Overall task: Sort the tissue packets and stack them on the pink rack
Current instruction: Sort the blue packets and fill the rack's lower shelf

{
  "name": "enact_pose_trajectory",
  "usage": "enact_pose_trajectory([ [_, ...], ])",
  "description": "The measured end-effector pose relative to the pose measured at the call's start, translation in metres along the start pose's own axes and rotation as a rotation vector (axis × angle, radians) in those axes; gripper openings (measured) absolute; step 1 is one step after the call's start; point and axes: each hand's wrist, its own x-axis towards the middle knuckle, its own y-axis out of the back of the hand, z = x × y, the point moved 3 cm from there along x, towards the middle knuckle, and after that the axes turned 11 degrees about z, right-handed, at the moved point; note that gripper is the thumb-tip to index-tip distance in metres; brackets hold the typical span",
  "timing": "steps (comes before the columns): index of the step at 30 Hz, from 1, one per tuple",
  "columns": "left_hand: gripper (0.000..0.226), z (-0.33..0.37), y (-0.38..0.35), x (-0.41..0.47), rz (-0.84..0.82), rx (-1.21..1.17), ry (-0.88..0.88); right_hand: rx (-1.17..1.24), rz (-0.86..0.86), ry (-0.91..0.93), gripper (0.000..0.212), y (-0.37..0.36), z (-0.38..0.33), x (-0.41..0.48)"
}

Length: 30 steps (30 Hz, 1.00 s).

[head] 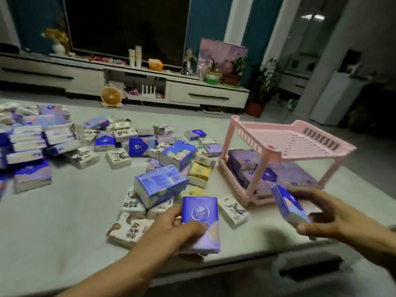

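Note:
My left hand (171, 229) grips a purple-blue tissue packet (200, 219) near the table's front edge. To its right, my right hand (323, 217) holds a second purple-blue packet (289, 207) tilted on edge, just in front of the pink rack (285, 144). The rack has two tiers. Its top shelf is bare, and several purple packets (246, 161) lie on its lower shelf. A loose heap of mixed packets (162, 155) in white, blue and yellow covers the middle of the table.
Stacked blue-and-white packets (34, 142) fill the table's far left. White packets (234, 210) lie between my hands. Beyond the table stand a TV cabinet (205, 93), a small orange fan (111, 95) and potted plants (260, 86).

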Motion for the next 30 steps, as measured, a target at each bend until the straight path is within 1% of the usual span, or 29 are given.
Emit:
enact_pose_trajectory([
  [1,0.04,0.002,-0.016,0.002,-0.034,0.001,0.009,0.023,0.065,-0.039,0.068,0.009,0.008,0.005],
  [3,0.045,0.003,-0.047,0.006,-0.077,0.046,0.003,0.0,0.2,-0.064,0.06,0.023,0.02,0.018],
  [5,0.05,0.002,-0.074,0.009,-0.091,0.096,-0.002,-0.054,0.301,-0.025,0.063,0.031,0.032,0.036],
  [8,0.04,0.0,-0.108,0.015,-0.129,0.087,0.031,-0.186,0.351,0.054,0.068,0.035,0.044,0.065],
  [10,0.03,-0.003,-0.125,0.02,-0.133,0.089,0.036,-0.304,0.359,0.119,0.064,0.035,0.049,0.085],
  [12,0.016,-0.006,-0.136,0.028,-0.114,0.074,0.048,-0.35,0.371,0.128,0.057,0.037,0.056,0.101],
  [15,0.014,-0.011,-0.153,0.039,-0.11,0.092,0.049,-0.391,0.379,0.061,0.048,0.033,0.066,0.111],
  [18,0.014,-0.014,-0.168,0.05,-0.065,0.103,0.048,-0.563,0.488,0.079,0.05,0.027,0.072,0.118],
  [20,0.016,-0.015,-0.177,0.056,-0.035,0.09,0.045,-0.557,0.568,0.057,0.048,0.023,0.075,0.123],
  [23,0.024,-0.017,-0.184,0.064,-0.013,0.089,0.032,-0.543,0.641,0.025,0.046,0.024,0.075,0.127],
  [26,0.016,-0.017,-0.186,0.071,-0.004,0.068,0.031,-0.487,0.71,0.009,0.046,0.034,0.068,0.133],
  [28,0.013,-0.015,-0.187,0.075,0.003,0.054,0.028,-0.412,0.751,0.01,0.05,0.039,0.065,0.14],
  [30,0.011,-0.015,-0.187,0.079,0.017,0.037,0.03,-0.336,0.746,0.009,0.047,0.042,0.065,0.15],
])
